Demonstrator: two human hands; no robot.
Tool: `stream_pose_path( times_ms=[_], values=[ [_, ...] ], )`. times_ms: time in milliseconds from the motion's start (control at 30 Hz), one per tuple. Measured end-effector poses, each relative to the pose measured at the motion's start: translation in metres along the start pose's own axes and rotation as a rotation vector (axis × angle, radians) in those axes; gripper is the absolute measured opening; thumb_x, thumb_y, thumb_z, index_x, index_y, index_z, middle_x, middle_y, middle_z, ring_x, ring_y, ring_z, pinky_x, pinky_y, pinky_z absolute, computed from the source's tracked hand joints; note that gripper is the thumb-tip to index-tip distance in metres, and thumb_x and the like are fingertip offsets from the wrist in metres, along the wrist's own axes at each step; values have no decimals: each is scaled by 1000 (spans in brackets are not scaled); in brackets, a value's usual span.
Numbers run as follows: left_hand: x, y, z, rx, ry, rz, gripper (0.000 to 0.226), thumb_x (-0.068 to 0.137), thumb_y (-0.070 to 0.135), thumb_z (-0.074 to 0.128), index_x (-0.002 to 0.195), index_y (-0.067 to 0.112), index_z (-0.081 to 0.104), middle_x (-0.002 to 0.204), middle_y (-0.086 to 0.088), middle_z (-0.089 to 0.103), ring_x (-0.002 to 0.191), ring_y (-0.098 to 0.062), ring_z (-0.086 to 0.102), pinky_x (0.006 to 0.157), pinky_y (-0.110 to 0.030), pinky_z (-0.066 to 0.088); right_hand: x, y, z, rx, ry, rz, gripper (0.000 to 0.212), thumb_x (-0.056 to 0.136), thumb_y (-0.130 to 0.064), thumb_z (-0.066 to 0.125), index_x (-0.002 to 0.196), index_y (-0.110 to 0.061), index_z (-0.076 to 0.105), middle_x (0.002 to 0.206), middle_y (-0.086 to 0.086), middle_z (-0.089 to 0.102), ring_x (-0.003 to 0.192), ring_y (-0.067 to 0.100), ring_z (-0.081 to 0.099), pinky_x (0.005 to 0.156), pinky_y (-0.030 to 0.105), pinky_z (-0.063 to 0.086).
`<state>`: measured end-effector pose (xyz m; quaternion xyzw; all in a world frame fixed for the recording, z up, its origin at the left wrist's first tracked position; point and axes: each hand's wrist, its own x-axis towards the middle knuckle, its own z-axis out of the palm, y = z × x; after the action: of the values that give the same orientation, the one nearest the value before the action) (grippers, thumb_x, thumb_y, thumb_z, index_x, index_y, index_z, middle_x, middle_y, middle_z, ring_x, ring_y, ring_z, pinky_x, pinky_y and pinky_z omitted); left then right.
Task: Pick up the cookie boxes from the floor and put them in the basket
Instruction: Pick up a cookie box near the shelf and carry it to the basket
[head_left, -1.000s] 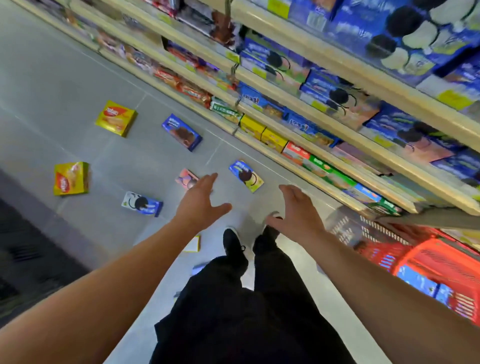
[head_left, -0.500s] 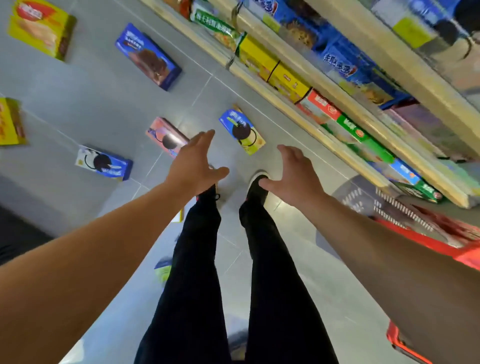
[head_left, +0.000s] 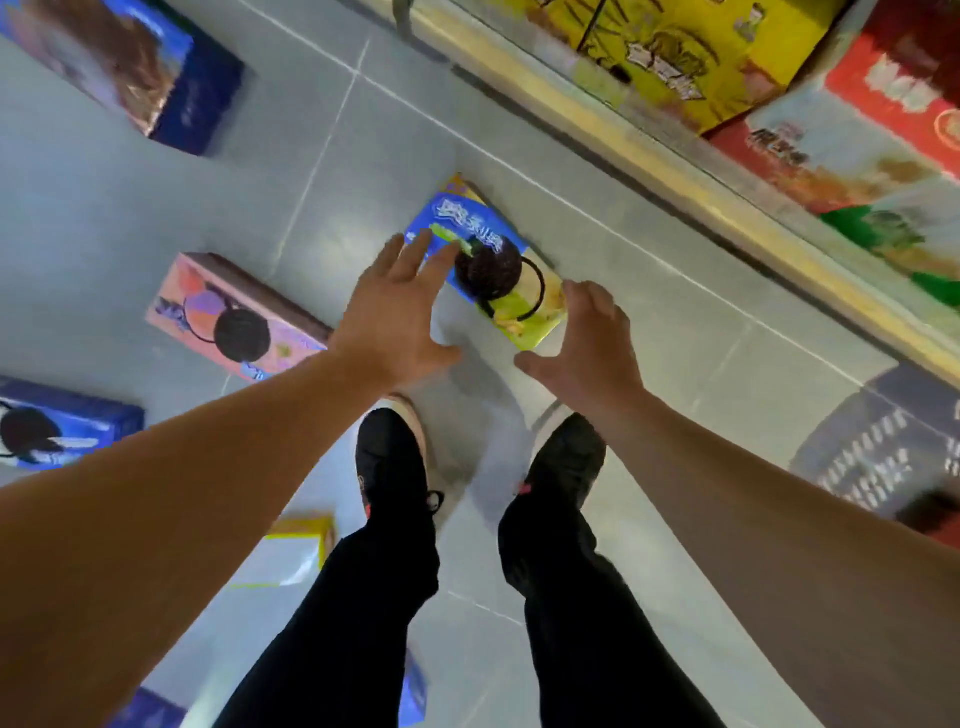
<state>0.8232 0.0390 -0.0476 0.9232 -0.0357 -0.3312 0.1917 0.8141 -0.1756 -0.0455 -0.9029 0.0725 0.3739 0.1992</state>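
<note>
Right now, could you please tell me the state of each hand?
Left hand: open, fingers spread over the blue and green cookie box, holding nothing.
Right hand: open beside that box, holding nothing.

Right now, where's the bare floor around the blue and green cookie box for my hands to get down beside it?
Bare grey tile lies between the blue and green cookie box and the wooden shelf base, and between it and the pink cookie box. It is crowded at its near end, where the left hand and right hand hover just ahead of the black shoes.
</note>
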Motion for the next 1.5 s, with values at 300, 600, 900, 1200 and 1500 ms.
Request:
stream_pose_path(
  times_ms=[300, 600, 900, 1200, 1500],
  values=[
    [117, -25, 42, 207, 29, 121, 130, 49, 56, 80, 150, 39, 0, 160, -7, -14, 145, -38, -13, 114, -62, 5, 96, 13, 83, 11, 122, -1, 131, 52, -53, 81, 153, -20, 5, 159, 4, 11, 144, 34, 13, 116, 47, 24],
    [97, -24, 49, 148, 24, 85, 116, 49, 39, 83, 146, 30, 20, 152, -11, 15, 133, -43, 22, 99, -55, 44, 79, 13, 59, -84, 92, -109, 114, 55, -32, 82, 148, -18, 16, 147, 0, 26, 131, 31, 23, 100, 40, 41],
    [-54, 38, -49, 58, 95, 64, 112, 47, 33, 82, 144, 27, 27, 148, -13, 22, 129, -42, 27, 96, -52, 46, -84, -30, -47, -145, 46, -166, 115, 56, -31, 81, 150, -19, 14, 148, 0, 26, 133, 30, 20, 99, 43, 43],
    [-245, 126, -245, 12, 61, 171, 117, 42, 42, 83, 145, 27, 29, 145, -12, 20, 128, -41, 27, 100, -54, 41, -315, -120, -219, -64, 31, -209, 115, 59, -35, 79, 152, -22, 13, 152, -1, 20, 136, 28, 16, 110, 41, 33],
    [-372, 203, -389, 27, -57, 411, 123, 39, 73, 64, 148, 29, 28, 151, -8, 17, 138, -34, 25, 112, -46, 30, -493, -148, -307, 159, 168, -119, 117, 49, -53, 76, 150, -27, 24, 144, -2, 36, 134, 24, 28, 110, 34, 30]
  ],
)
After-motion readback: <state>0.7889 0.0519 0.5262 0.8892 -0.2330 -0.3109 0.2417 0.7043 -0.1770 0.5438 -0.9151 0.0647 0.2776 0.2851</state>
